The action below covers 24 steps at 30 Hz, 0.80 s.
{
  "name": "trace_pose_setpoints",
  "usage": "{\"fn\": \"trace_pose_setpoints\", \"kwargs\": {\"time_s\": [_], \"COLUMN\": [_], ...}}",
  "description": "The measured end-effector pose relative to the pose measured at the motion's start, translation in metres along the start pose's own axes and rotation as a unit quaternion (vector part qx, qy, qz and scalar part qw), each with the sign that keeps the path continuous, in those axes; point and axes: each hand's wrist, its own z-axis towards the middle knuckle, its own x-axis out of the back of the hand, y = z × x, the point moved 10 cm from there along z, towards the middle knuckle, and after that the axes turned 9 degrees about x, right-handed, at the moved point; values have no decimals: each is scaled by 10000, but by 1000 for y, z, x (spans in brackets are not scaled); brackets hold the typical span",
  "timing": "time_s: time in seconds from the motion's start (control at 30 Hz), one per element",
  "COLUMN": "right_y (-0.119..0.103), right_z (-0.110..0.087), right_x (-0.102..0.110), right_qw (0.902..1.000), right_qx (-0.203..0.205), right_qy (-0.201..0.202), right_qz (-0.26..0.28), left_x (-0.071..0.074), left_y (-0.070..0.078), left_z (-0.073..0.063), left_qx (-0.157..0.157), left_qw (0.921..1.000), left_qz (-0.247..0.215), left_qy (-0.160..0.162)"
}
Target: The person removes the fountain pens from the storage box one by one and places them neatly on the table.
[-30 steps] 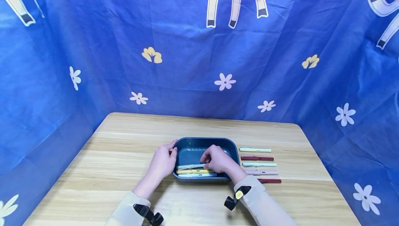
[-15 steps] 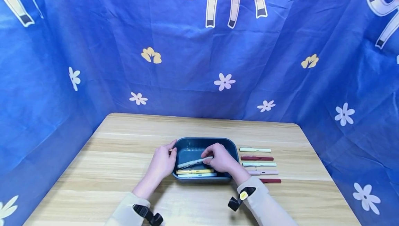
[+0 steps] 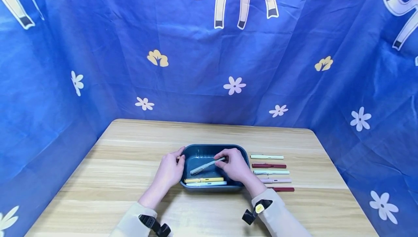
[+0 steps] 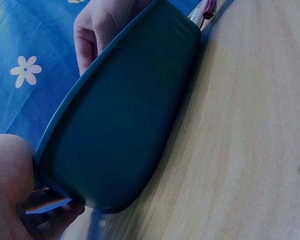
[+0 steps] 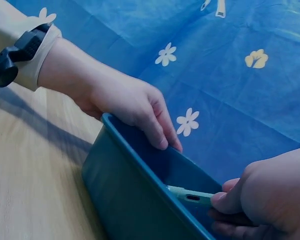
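A dark teal rectangular box sits on the table. My left hand grips its left end, thumb over the rim and fingers outside against the wall, as the left wrist view shows. My right hand reaches into the box and pinches the right end of a pale grey-green pen between thumb and fingers. The pen slants, its far end low and to the left. A yellow pen and a whitish pen lie side by side along the box's near wall.
Right of the box several pens lie roughly parallel on the wooden table: a cream pen, a dark red pen, a mint pen, a lilac pen and another dark red pen. Blue patterned cloth surrounds the table.
My right hand has lifted the grey-green pen away from the yellow pen, tilting it and shifting it slightly right and farther back. My left hand stays on the box.
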Motion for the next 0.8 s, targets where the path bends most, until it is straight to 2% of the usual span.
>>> {"fn": "trace_pose_setpoints", "kwargs": {"time_s": [0.27,0.47,0.8], "right_y": [-3,-10,-5], "right_z": [-7,-13,-25], "right_x": [23,35,54], "right_qw": [9973,9932,9847], "right_qx": [-163,-98,-375], "right_qy": [682,990,1369], "right_qz": [239,606,1008], "left_x": [-1,-1,-1], "left_y": [0,0,0], "left_z": [0,0,1], "left_qx": [41,96,62], "left_qw": [10000,9999,10000], "left_qz": [43,64,74], "left_qy": [-4,-59,-11]}}
